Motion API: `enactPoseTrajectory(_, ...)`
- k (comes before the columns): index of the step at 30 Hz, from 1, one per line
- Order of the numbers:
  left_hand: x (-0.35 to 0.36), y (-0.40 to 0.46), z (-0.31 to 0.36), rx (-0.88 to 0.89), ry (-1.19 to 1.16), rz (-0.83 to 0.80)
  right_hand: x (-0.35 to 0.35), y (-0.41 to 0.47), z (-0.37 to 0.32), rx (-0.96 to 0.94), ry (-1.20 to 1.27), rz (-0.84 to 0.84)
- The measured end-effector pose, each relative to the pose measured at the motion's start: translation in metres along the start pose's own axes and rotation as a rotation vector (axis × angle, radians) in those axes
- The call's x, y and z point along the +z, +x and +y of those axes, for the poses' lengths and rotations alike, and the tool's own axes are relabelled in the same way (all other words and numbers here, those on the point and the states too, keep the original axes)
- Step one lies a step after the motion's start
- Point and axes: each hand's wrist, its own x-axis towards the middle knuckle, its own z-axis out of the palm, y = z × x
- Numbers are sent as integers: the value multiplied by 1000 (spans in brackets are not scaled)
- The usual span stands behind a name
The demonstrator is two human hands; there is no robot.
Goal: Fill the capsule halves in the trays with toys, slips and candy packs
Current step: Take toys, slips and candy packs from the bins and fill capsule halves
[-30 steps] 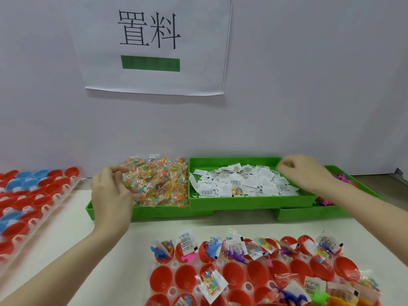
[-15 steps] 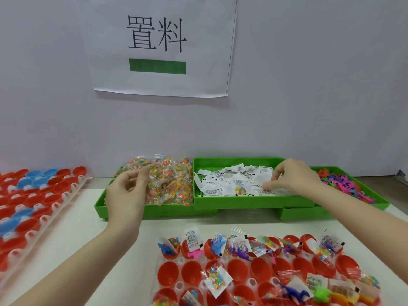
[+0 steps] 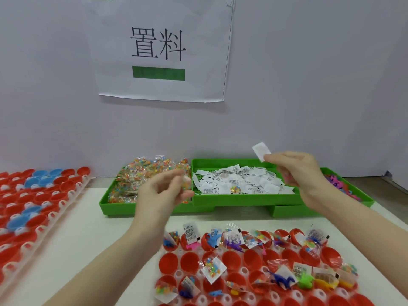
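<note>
The left hand (image 3: pixel 163 193) is motion-blurred; its curled fingers pinch a candy pack (image 3: pixel 186 184) in front of the left green bin (image 3: pixel 103 204), though the pack's outline is hard to make out. The right hand (image 3: pixel 295 171) pinches a white slip (image 3: pixel 261 151) between thumb and fingertips, raised above the middle bin (image 3: pixel 242 198).

The left bin is heaped with candy packs (image 3: pixel 141 175). The middle bin holds a loose pile of slips (image 3: pixel 238 181) with one stray candy pack (image 3: pixel 235 189) lying on them. The right bin (image 3: pixel 366 202), at 3 o'clock of the middle one, is largely hidden behind the right wrist; only some purple and pink toys (image 3: pixel 337 184) show.

At 6 o'clock of the bins a tray (image 3: pixel 245 271) of red capsule halves (image 3: pixel 169 262) is cut off by the lower frame edge. The halves in its far row carry toys, slips and packs; nearer rows are mixed, several halves bare, others holding a blue toy (image 3: pixel 281 279), a green toy (image 3: pixel 305 281) or a pack with slip (image 3: pixel 213 267). What lies in the rightmost halves is too cluttered to sort out.

At 9 o'clock a second tray (image 3: pixel 66 199) of red and blue halves (image 3: pixel 39 175) runs off the left edge. All stand on the white table (image 3: pixel 88 239). On the wall behind, a paper sign (image 3: pixel 159 51) is cut off at the top.
</note>
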Motion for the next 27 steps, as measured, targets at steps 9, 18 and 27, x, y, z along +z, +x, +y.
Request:
enactPoseTrajectory(9, 64, -101, 15, -23, -152, -320, 1, -133, -29, -73, 165, -177)
enactPoseTrajectory(18, 69, -141, 23, 61, -56, -245, -35, -184, -26, -152, 111, -121)
enactPoseTrajectory(27, 78, -163, 32, 74, 50, -525, -63, -202, -47, -355, 40, -63)
